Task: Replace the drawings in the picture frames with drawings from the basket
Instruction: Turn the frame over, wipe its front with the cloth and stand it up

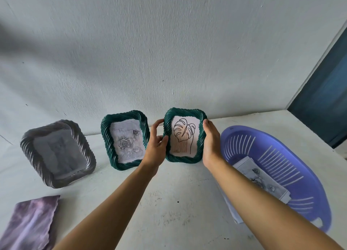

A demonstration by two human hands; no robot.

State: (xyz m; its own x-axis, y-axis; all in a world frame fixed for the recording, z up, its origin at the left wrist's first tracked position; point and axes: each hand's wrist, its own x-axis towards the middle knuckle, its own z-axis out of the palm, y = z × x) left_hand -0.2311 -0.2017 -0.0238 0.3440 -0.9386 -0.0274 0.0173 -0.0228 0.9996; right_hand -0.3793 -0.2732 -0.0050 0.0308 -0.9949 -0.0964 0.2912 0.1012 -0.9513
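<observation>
Three picture frames stand on the white table against the wall. My left hand [156,142] and my right hand [211,140] grip the two sides of the right green frame [185,112], which holds a line drawing of a leaf [183,135]. The middle green frame [107,137] shows a drawing of roses. A grey frame [30,146] at the left holds a pale, blurred drawing. The blue basket [293,155] at the right contains a rose drawing [262,178] on paper.
A purple cloth [30,223] lies at the table's near left corner. The white wall rises just behind the frames. A dark blue panel [326,91] stands at the far right, past the table's edge. A sheet of paper pokes out under the basket's near side.
</observation>
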